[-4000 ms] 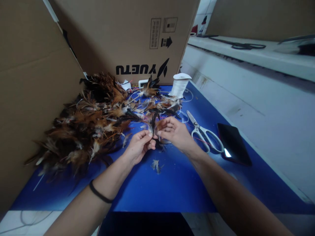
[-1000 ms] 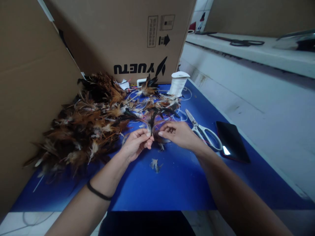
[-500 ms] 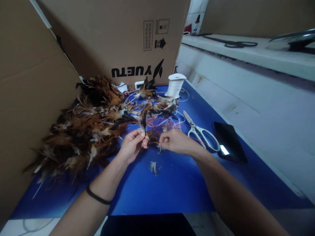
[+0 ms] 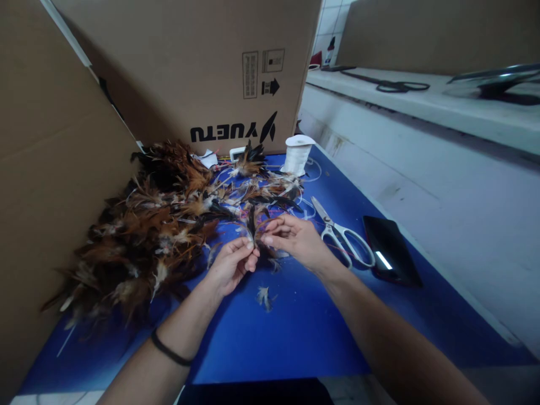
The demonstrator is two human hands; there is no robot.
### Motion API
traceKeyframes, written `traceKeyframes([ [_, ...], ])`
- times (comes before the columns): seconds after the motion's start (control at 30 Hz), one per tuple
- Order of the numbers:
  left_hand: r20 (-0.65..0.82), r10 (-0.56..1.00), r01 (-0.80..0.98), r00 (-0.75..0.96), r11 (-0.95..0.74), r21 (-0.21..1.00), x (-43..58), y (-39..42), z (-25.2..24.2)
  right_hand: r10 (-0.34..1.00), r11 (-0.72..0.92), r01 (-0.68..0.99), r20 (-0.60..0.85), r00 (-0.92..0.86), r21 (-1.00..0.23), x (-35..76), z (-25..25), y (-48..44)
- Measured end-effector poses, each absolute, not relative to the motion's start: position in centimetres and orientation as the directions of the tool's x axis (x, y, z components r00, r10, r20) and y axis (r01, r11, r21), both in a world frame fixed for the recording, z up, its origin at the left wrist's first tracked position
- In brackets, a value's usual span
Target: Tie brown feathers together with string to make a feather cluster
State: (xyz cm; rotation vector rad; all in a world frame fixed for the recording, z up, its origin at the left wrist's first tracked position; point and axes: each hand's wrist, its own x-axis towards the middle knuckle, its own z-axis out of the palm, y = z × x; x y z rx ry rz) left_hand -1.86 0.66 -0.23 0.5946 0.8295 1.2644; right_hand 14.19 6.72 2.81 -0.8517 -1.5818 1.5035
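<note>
Between thumb and fingers, my left hand (image 4: 236,260) pinches dark feathers (image 4: 252,222) by their lower ends, tips pointing up. Close beside it, my right hand (image 4: 293,239) has its thumb and fingers drawn together on a thin brown feather (image 4: 262,226), touching the same little bunch. A large heap of brown, black and cream feathers (image 4: 143,225) spreads to the left of my hands. Small grey fluff (image 4: 264,298) lies on the blue table (image 4: 287,337) just below them.
White-handled scissors (image 4: 343,233) and a black phone-like device (image 4: 392,250) lie to the right. Behind stands a white spool (image 4: 297,154), with cord trailing from it. Cardboard (image 4: 169,67) walls the back and left. Black scissors (image 4: 400,86) rest on a ledge.
My right hand has risen and moved left, from low beside the bunch up to the feathers in my left hand. The left hand keeps its pinch. The camera view has shifted slightly.
</note>
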Motion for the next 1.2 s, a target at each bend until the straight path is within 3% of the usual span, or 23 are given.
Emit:
traceKeyframes([
  [0.33, -0.238, 0.964, -0.588, 0.120, 0.262, 0.765, -1.8, 0.6, -0.4, 0.903, 0.198, -0.097, 0.220, -0.368, -0.975, 13.4, 2.2, 6.0],
  [0.77, -0.222, 0.960, -0.579, 0.172, 0.281, 0.766, -1.8, 0.7, -0.5, 0.849, 0.417, -0.017, 0.396, -0.351, -0.909, 13.2, 1.7, 5.7],
  [1.2, -0.235, 0.955, -0.502, 0.181, 0.295, 0.813, -2.0, 0.7, -0.9, 0.828, 0.425, -0.005, 0.391, -0.402, -0.905, 13.5, 1.3, 6.2],
])
